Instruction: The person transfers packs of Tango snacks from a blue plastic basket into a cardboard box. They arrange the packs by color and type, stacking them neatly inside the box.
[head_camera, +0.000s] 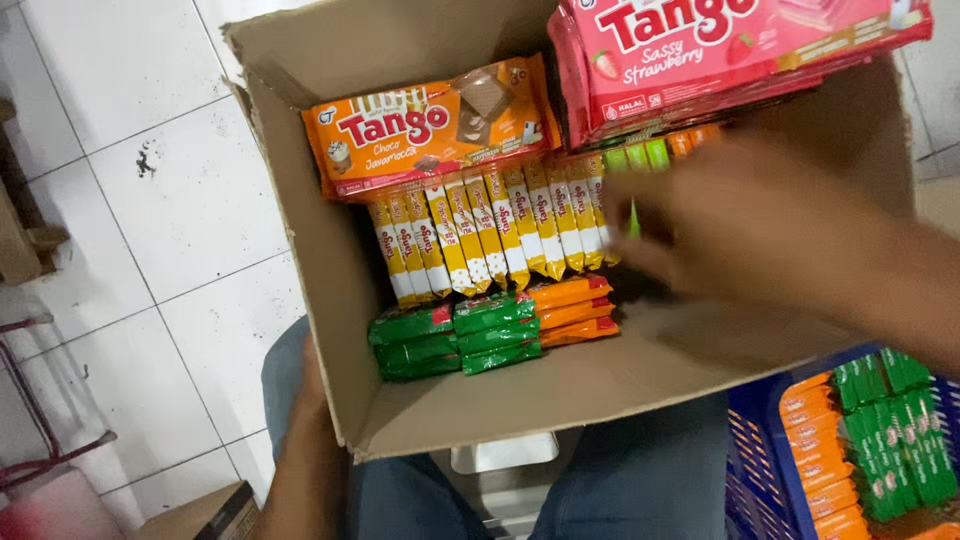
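Left hand: the left hand (305, 440) is at the near left corner of the cardboard box (330, 300), pressed against the outside of the wall; its fingers are hidden under the box, so I cannot tell if they are clenched or loose.
Lap: the box rests on the knees in blue jeans (640, 480), with a white stool (505, 455) showing between the legs.
Near edge: the front flap of the box is folded outward and lies flat, so the near side is low and open.
Open room: on the right half of the box the bare cardboard bottom shows; the left half is full.
Right hand: the right hand (740, 225) comes in from the right over the box, blurred; the fingers are spread and loose, the tips at the right end of the yellow row, and nothing is clearly gripped.
Green bars: a few stacks of green wafer bars (455, 335) lie flat at the near left of the box.
Orange bars: orange wafer bars (572, 310) lie stacked just beside the green ones.
Yellow row: yellow wafer bars (480, 235) stand on edge in a row behind them.
Far packs: an orange multipack (430, 125) and a pink multipack (720, 50) lean at the far wall.
Basket: a blue basket (760, 470) at the right holds more green and orange bars.
Floor: white tiles (150, 200) with dark spots are on the left.
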